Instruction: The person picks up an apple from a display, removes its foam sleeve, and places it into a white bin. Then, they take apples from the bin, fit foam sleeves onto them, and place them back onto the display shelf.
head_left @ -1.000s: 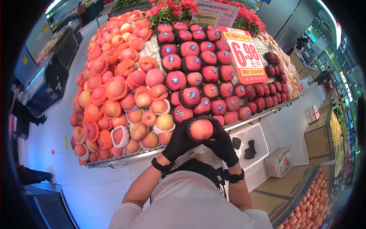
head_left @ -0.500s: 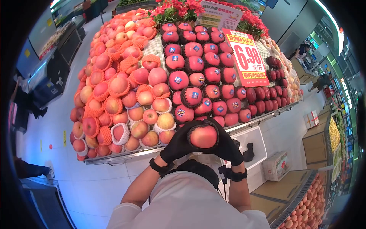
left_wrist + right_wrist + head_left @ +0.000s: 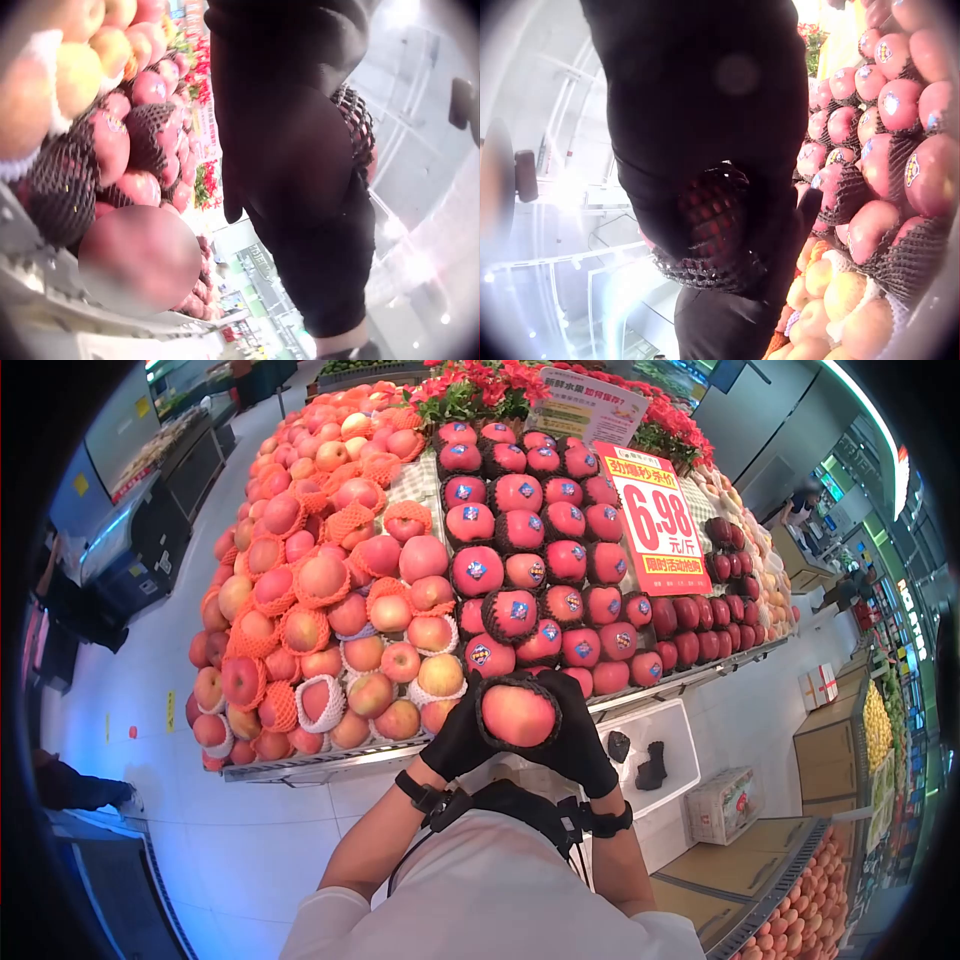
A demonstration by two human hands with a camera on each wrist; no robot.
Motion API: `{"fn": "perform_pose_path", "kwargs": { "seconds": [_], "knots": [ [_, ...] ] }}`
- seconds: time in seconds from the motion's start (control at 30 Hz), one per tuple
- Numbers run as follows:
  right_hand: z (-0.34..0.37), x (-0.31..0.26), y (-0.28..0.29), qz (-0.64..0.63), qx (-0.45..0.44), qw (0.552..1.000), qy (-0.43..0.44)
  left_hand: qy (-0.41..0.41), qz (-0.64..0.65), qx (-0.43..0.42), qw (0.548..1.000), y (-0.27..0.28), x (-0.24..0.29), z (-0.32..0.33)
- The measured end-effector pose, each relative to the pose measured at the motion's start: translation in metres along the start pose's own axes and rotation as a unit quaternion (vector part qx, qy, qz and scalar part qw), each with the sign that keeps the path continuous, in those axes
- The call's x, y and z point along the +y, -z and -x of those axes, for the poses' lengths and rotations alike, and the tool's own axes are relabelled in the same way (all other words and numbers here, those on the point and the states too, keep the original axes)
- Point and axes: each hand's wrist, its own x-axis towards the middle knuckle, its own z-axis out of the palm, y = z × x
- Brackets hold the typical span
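Observation:
Both black-gloved hands hold one red apple (image 3: 518,716) in front of the display's front edge. Black foam net (image 3: 556,710) wraps its sides, and its bare face is toward the head camera. The left hand (image 3: 455,742) grips it from the left, the right hand (image 3: 582,752) from the right. In the left wrist view the left hand (image 3: 292,150) hides most of the apple, with some net (image 3: 355,124) showing. In the right wrist view netting (image 3: 712,225) shows between the right hand (image 3: 697,112) and the other glove.
Netted red apples with stickers (image 3: 525,570) stand in rows behind the hands, looser apples (image 3: 370,695) at left, dark red apples (image 3: 688,650) at right. A price sign (image 3: 655,520) stands among them. A white bin (image 3: 675,760) with dark items sits below at right.
The head view has shifted, so the display appears slightly further right. The hands and apple sit a little lower and further left against the display than a second ago, the grip still two-handed.

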Motion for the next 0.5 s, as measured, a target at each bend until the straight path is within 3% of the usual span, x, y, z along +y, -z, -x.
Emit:
{"fn": "perform_pose_path", "kwargs": {
  "seconds": [0.17, 0.23, 0.33, 0.43, 0.5],
  "knots": [
    [0.005, 0.015, -0.004, 0.032, -0.046, 0.998, 0.013, 0.106, 0.284, 0.090, 0.949, -0.017, -0.021, 0.000],
    [0.007, 0.011, -0.003, -0.029, -0.064, 0.997, -0.021, 0.133, 0.372, 0.124, 0.910, -0.021, -0.018, 0.001],
    [0.003, -0.003, -0.001, -0.004, -0.049, 0.999, -0.019, 0.212, 0.495, 0.144, 0.830, -0.022, -0.022, 0.001],
    [0.000, -0.020, -0.010, 0.052, -0.080, 0.995, -0.029, 0.270, 0.522, 0.160, 0.793, -0.028, -0.030, 0.002],
    [0.001, -0.018, -0.019, 0.053, -0.093, 0.993, -0.045, 0.298, 0.507, 0.158, 0.793, -0.029, -0.036, 0.004]
  ]
}}
